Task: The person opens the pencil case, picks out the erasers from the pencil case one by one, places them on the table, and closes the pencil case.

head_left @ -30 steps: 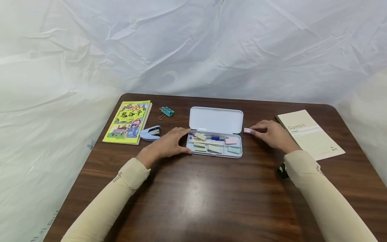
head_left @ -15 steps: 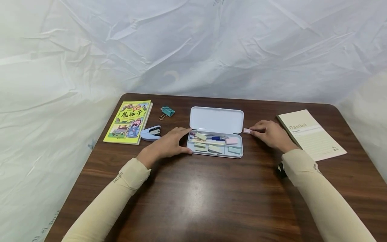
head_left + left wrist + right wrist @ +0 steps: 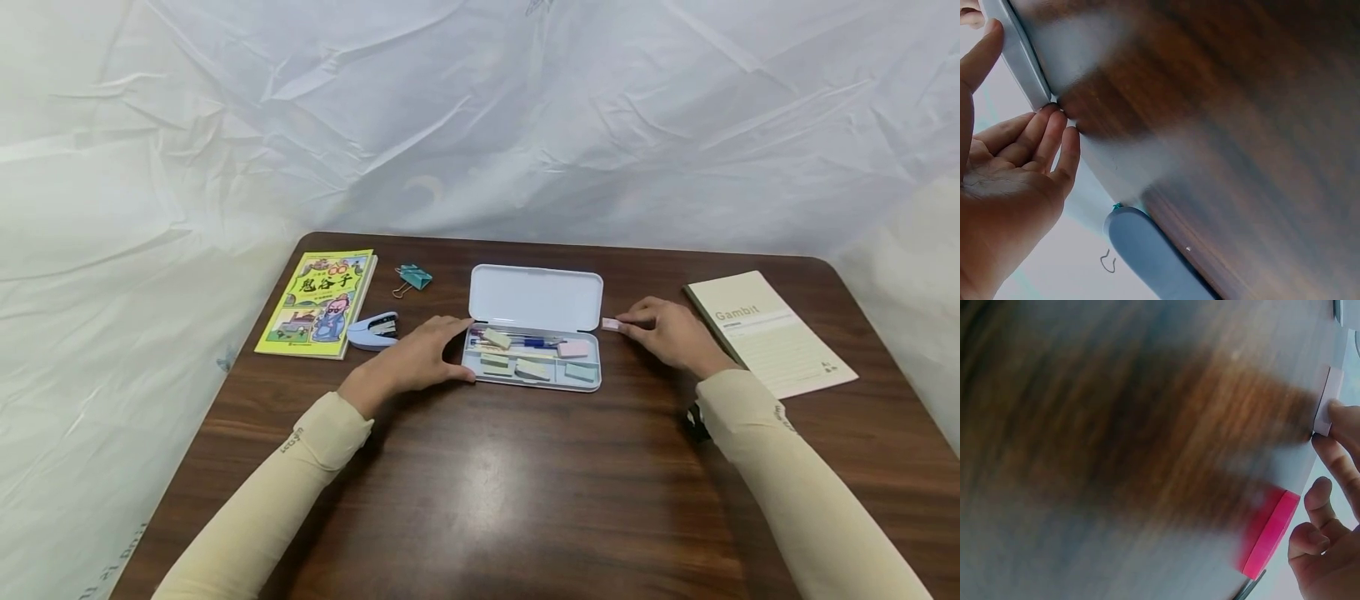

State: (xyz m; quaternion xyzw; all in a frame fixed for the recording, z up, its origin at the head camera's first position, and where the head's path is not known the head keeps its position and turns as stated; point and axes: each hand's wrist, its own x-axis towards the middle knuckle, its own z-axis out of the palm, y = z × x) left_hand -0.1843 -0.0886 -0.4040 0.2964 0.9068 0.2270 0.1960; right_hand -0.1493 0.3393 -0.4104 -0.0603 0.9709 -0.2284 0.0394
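Observation:
A white pencil case (image 3: 536, 297) lies with its lid raised in the middle of the table. In it are pens (image 3: 536, 342), a pink eraser block (image 3: 573, 350), and several pale green and yellow blocks (image 3: 532, 370). My left hand (image 3: 416, 354) rests against the case's left end, thumb at the near corner and fingertips by the hinge; the left wrist view shows its fingers loosely extended. Just right of the case, my right hand (image 3: 671, 335) pinches a small pink eraser (image 3: 611, 324) between thumb and index finger. The right wrist view shows this eraser (image 3: 1327, 403) at the tabletop.
A yellow book (image 3: 315, 304) and a light blue stapler (image 3: 373, 331) lie left, with a teal binder clip (image 3: 414, 277) behind. A cream notebook (image 3: 765, 333) lies right. Beneath my right hand sits a magenta object (image 3: 1272, 534), its kind unclear. White sheeting (image 3: 480, 133) hangs behind the table.
My right hand and sleeve have shifted slightly left, bringing the pinched eraser a little closer to the case. My left hand and the case have not visibly moved.

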